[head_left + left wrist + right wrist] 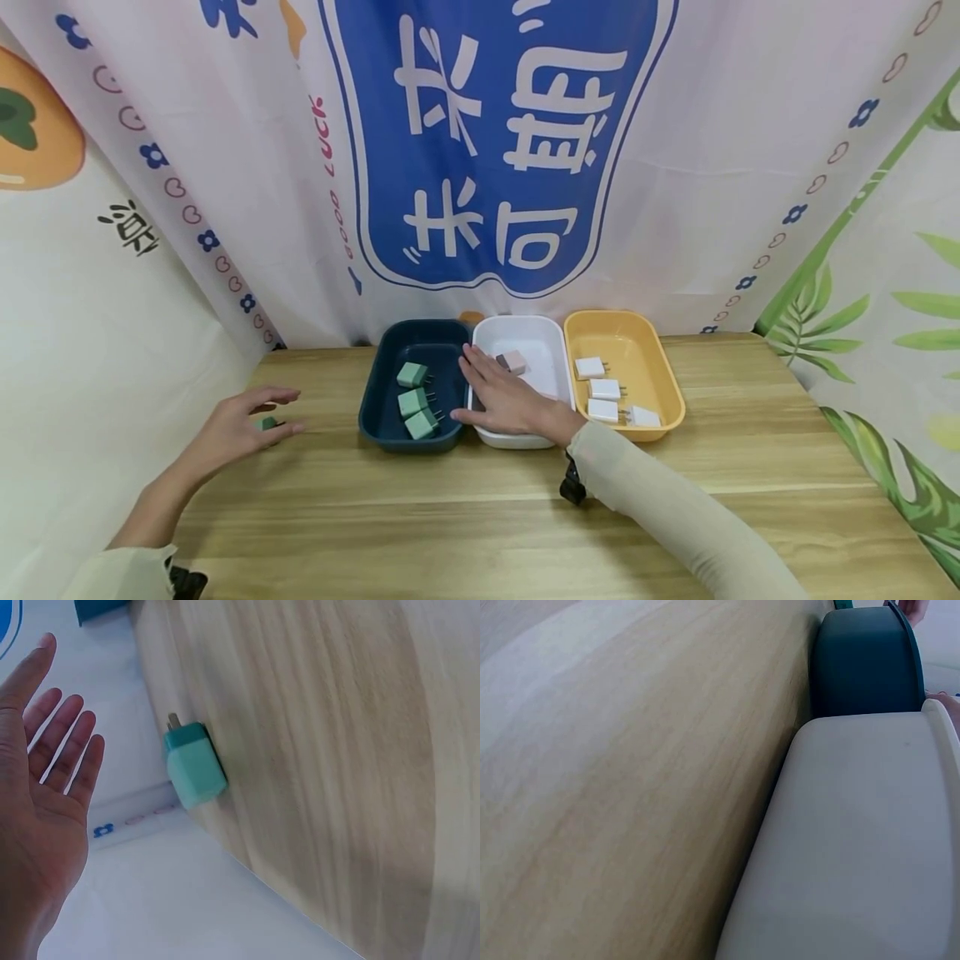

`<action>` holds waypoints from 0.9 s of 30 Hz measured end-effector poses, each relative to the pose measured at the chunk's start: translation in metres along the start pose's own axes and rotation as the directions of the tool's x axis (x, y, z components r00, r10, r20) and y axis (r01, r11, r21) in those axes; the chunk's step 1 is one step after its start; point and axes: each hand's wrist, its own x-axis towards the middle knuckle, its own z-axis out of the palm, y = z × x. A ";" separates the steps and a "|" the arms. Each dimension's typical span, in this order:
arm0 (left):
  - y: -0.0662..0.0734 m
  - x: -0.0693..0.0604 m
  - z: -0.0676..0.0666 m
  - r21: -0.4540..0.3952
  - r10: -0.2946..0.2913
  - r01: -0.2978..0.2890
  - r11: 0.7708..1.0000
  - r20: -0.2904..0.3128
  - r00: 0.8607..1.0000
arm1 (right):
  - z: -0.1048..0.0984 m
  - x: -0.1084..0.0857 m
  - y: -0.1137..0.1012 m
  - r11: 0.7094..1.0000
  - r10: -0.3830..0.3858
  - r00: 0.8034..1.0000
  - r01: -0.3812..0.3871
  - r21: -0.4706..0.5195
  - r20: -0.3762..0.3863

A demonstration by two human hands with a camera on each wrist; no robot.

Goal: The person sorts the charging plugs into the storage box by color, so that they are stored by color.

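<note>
My left hand [242, 421] hovers over the table's left side, its fingers spread. Beside it lies a green charger plug [195, 766] with its prongs; in the left wrist view the left hand [52, 787] is apart from it. My right hand [513, 402] reaches across the white tray [517, 442], fingers extended toward the dark blue tray [371, 400]; whether it touches the rims I cannot tell. A pinkish charger plug [513, 362] with a dark end lies in the white tray, and the hand hides part of that tray. Several green charger plugs [412, 403] lie in the dark blue tray.
A yellow tray [671, 392] at the right of the row contains several white charger plugs [604, 389]. The wooden table [420, 533] runs in front of the trays. Printed curtains [675, 208] hang behind and at both sides.
</note>
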 end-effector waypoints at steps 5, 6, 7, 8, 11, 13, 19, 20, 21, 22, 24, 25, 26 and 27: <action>-0.012 -0.008 -0.003 0.041 -0.016 0.016 0.999 -0.017 1.000 | 0.000 0.000 -0.001 1.000 0.005 1.000 -0.005 0.001 -0.001; -0.014 -0.010 -0.003 0.057 -0.025 0.026 0.998 -0.016 1.000 | 0.000 0.000 -0.001 1.000 0.007 1.000 -0.007 0.002 0.001; -0.016 -0.012 -0.004 0.070 -0.037 0.037 0.997 -0.011 0.999 | 0.000 0.000 -0.001 1.000 0.006 1.000 -0.006 0.000 -0.001; -0.019 -0.013 -0.005 0.081 -0.053 0.053 0.995 -0.004 0.999 | 0.000 0.000 -0.001 1.000 0.005 1.000 -0.005 0.001 -0.001; -0.026 -0.018 -0.007 0.100 -0.101 0.099 0.990 0.020 0.995 | -0.001 0.000 -0.002 1.000 0.008 1.000 -0.008 -0.005 0.001; -0.030 -0.020 -0.008 0.101 -0.118 0.114 0.988 0.038 0.992 | -0.001 0.000 -0.001 1.000 0.008 1.000 -0.008 -0.008 -0.001; -0.042 -0.025 -0.004 0.118 -0.121 0.112 0.987 0.071 0.990 | -0.001 0.000 -0.001 1.000 0.000 1.000 0.000 -0.015 -0.001; -0.043 -0.025 -0.003 0.127 -0.122 0.112 0.986 0.073 0.990 | -0.001 0.001 -0.001 1.000 -0.002 1.000 0.002 -0.015 -0.002; -0.045 -0.026 -0.002 0.135 -0.122 0.111 0.985 0.073 0.990 | -0.001 0.001 -0.001 1.000 -0.004 1.000 0.004 -0.015 -0.003; -0.046 -0.026 -0.002 0.135 -0.122 0.111 0.985 0.077 0.990 | 0.000 0.001 -0.001 1.000 -0.004 1.000 0.004 -0.014 -0.005; -0.049 -0.027 -0.002 0.135 -0.126 0.114 0.984 0.082 0.989 | 0.000 0.001 -0.001 1.000 -0.003 1.000 0.003 -0.013 -0.005; -0.051 -0.028 -0.001 0.134 -0.130 0.118 0.984 0.085 0.988 | 0.000 0.001 0.000 1.000 -0.003 1.000 0.003 -0.012 -0.006; -0.052 -0.029 -0.001 0.133 -0.132 0.119 0.984 0.089 0.987 | 0.001 0.001 0.000 1.000 -0.003 1.000 0.003 -0.013 -0.007; -0.054 -0.030 0.000 0.132 -0.138 0.125 0.983 0.092 0.986 | 0.001 0.001 0.000 1.000 -0.001 1.000 0.001 -0.012 -0.007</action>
